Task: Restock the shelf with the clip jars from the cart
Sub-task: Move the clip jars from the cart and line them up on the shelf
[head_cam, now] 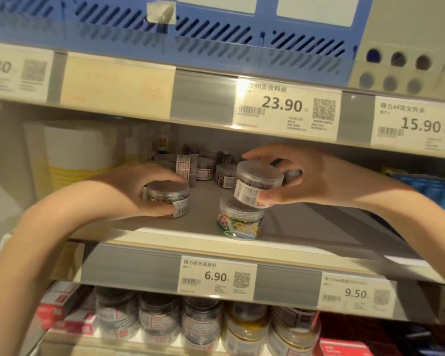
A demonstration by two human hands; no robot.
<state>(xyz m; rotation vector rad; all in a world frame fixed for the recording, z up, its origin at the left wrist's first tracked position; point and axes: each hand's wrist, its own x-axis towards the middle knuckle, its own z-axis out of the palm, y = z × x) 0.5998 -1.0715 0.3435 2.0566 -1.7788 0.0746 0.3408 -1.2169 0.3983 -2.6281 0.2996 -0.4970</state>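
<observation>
Both of my hands reach into the middle shelf (306, 222). My left hand (129, 191) grips a clear jar of coloured clips (170, 199) that rests on the shelf board at the left. My right hand (308, 181) holds a second clear clip jar (254, 183), tilted slightly, just above a third jar of coloured clips (240, 219) standing near the shelf's front edge. Whether the held jar touches that lower jar is unclear. Several more clip jars (216, 170) stand at the back of the shelf. The cart is out of view.
White and yellow containers (77, 152) fill the shelf's left side, blue items (431, 186) the right. A price rail with tags (217, 277) runs below. The lower shelf holds rows of stacked jars (206, 322) and red boxes (67, 317). A blue basket (216, 34) sits above.
</observation>
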